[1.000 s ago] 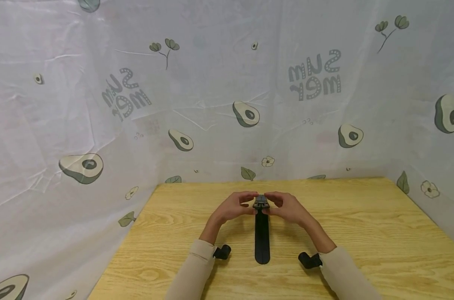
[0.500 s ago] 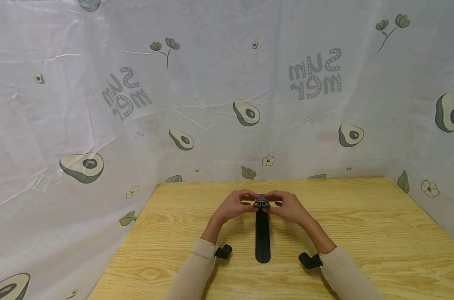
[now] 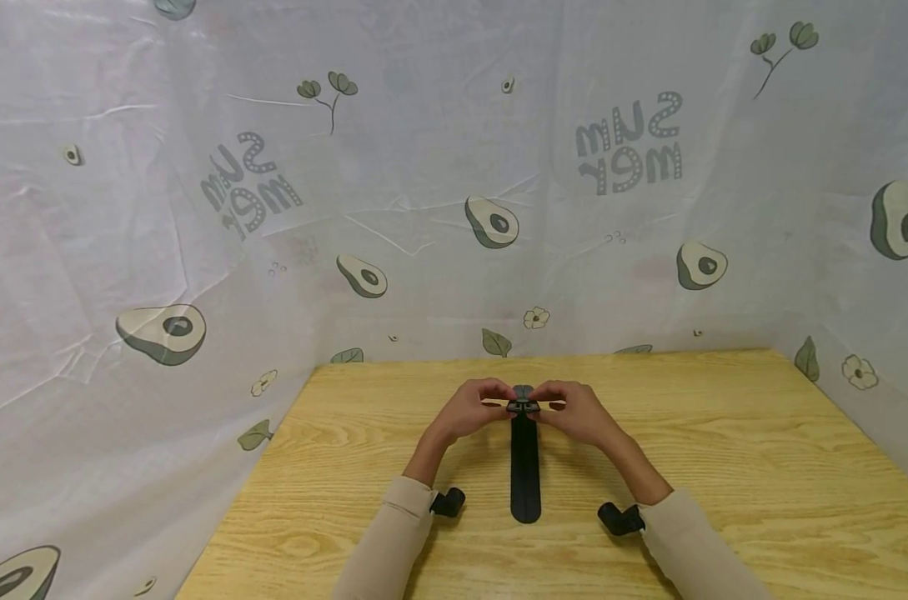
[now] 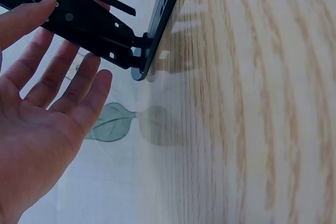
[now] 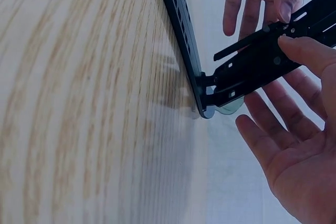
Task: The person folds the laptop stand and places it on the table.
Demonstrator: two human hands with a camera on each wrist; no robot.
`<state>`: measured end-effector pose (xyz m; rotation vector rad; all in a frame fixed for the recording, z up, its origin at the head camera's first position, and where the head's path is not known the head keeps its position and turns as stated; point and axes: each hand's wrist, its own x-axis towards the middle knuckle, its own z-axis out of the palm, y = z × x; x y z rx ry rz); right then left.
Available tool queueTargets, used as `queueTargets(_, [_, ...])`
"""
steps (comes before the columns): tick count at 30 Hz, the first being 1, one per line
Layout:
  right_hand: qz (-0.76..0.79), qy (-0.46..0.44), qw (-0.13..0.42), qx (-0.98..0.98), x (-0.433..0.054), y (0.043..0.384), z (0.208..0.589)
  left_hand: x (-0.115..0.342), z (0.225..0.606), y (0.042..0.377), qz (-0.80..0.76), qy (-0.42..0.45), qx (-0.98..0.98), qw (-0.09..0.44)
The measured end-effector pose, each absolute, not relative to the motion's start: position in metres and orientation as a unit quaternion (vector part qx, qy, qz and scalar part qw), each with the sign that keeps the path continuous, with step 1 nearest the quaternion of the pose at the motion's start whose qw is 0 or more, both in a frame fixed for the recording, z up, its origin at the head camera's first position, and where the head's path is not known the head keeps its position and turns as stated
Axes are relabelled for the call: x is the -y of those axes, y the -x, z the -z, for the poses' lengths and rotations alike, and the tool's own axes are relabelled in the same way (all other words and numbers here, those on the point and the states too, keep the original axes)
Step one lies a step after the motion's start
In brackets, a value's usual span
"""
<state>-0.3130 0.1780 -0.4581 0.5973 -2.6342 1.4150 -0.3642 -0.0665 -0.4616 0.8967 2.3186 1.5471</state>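
A black hinged folding stand has its long, round-ended base [image 3: 525, 479] lying on the wooden table. From the base's far end rises a slotted, riveted arm [image 4: 92, 32], joined by a hinge. My left hand [image 3: 470, 410] pinches the arm from the left, thumb on the near face and fingers behind. On the other side my right hand [image 3: 575, 411] mirrors it, its thumb pressed to the arm as the right wrist view shows. A thin bar [image 5: 241, 44] sticks out from the arm toward the base. The arm's top is cut off in both wrist views.
The pale wooden table [image 3: 348, 542] runs back to a white curtain [image 3: 423, 167] printed with avocados and leaves, which also hangs along both sides. A black wrist camera [image 3: 448, 502] sits by the left sleeve, another camera [image 3: 620, 520] by the right.
Both thumbs have slid slightly up the arm, closer to the forefingers. The arm's upper part looks tipped a little farther back. The base stays in place while the head view shifts slightly.
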Motion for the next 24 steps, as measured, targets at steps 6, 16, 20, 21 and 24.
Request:
queueTargets(6, [-0.458, -0.195, 0.052, 0.866, -0.1774, 0.3129, 0.4593, 0.0663, 0.4612, 0.3646, -0.522, -0.308, -0.789, 0.107])
queueTargets(16, [-0.432, -0.212, 0.092, 0.872, -0.1776, 0.3124, 0.4655, 0.0659, 0.4639, 0.3654, -0.490, -0.334, -0.801, 0.074])
queueTargets(20, [-0.423, -0.220, 0.101, 0.873, -0.1776, 0.3122, 0.4664, 0.0658, 0.4641, 0.3651, -0.489, -0.340, -0.800, 0.070])
queueTargets(21, [-0.423, -0.221, 0.102, 0.873, -0.1775, 0.3121, 0.4665, 0.0659, 0.4638, 0.3649, -0.488, -0.340, -0.801, 0.070])
queueTargets(24, [-0.421, -0.223, 0.101, 0.874, -0.1774, 0.3124, 0.4668, 0.0665, 0.4630, 0.3645, -0.485, -0.339, -0.804, 0.068])
